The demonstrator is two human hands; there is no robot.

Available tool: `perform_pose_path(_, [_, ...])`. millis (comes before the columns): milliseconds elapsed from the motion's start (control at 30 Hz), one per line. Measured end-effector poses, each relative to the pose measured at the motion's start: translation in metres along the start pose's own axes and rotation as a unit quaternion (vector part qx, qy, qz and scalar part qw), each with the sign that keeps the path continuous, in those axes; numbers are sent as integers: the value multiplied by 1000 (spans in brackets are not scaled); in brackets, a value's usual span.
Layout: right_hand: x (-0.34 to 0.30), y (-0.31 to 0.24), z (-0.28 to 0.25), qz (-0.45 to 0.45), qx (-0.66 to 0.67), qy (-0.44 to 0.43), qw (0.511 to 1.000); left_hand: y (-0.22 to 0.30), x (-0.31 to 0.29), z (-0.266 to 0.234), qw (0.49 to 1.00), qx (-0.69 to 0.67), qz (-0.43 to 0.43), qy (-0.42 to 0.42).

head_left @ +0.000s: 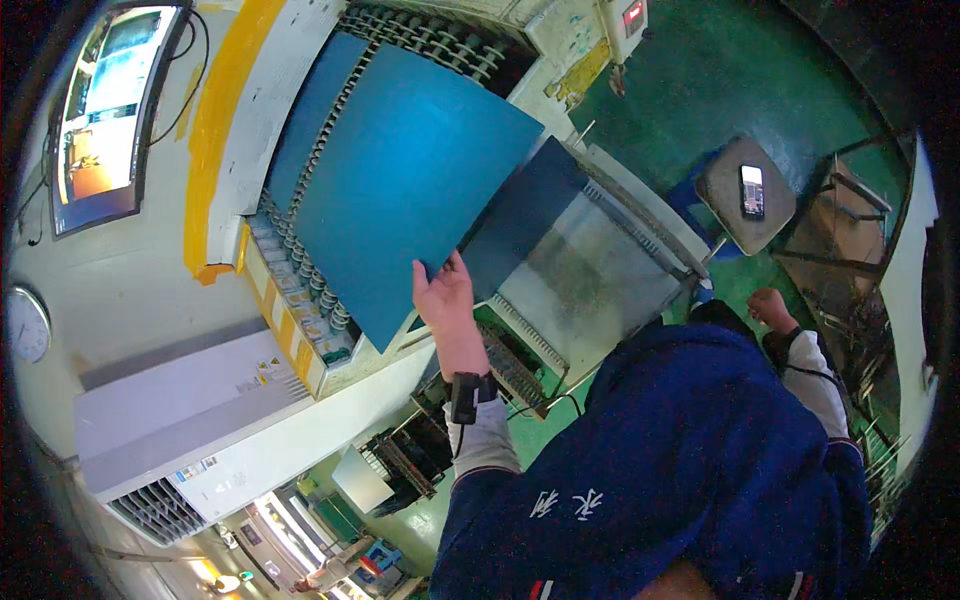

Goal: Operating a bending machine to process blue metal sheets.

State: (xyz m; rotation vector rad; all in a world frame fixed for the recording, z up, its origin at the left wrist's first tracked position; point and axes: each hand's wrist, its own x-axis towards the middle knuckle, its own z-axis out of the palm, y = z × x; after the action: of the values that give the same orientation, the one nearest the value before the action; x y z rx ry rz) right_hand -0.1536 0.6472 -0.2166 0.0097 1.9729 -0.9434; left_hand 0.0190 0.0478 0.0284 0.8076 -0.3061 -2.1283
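A large, thin, flat blue panel (pixel 405 175) lies tilted over the rollers of a conveyor machine. My left hand (pixel 447 300) grips its near edge, with the thumb on the upper face and the other fingers at the edge and partly hidden beneath. Farther left, a second blue panel (pixel 318 110) rests on the rollers, partly covered by the first. My right hand (pixel 772 308) hangs low by my right side, away from the panels. Its fingers are curled in loosely, and nothing shows in them.
Beside the conveyor (pixel 325 310) stands a slotted rack (pixel 590 290) with a dark blue panel (pixel 530 205) at its far side. A phone (pixel 752 190) lies on a stool (pixel 720 205) to the right. A monitor (pixel 115 110) and a white box-shaped unit (pixel 190 410) are on the left.
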Motion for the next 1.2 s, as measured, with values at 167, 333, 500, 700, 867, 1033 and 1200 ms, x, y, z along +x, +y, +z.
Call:
perform_pose_path(167, [1, -1, 0, 28, -10, -3, 1000, 1, 8, -2, 1000, 10, -17, 2])
perform_pose_path(333, [2, 14, 4, 20, 47, 39, 998, 2, 6, 3, 1000, 30, -7, 5])
perform_pose_path(500, [3, 11, 4, 5, 25, 5, 1000, 1, 1, 3, 1000, 23, -19, 2])
perform_pose_path(700, [23, 49, 5, -46, 38, -6, 998, -11, -12, 6, 992, 95, -63, -50])
perform_pose_path(867, [10, 26, 6, -16, -30, 27, 999, -10, -6, -1, 964, 236, -57, -105])
perform_pose_path(1033, [-7, -2, 7, 13, -37, 38, 998, -22, -15, 11, 850, 510, 97, -90])
perform_pose_path(1200, [-10, 12, 8, -132, -65, 46, 988, -21, -8, 9, 738, 638, 184, -120])
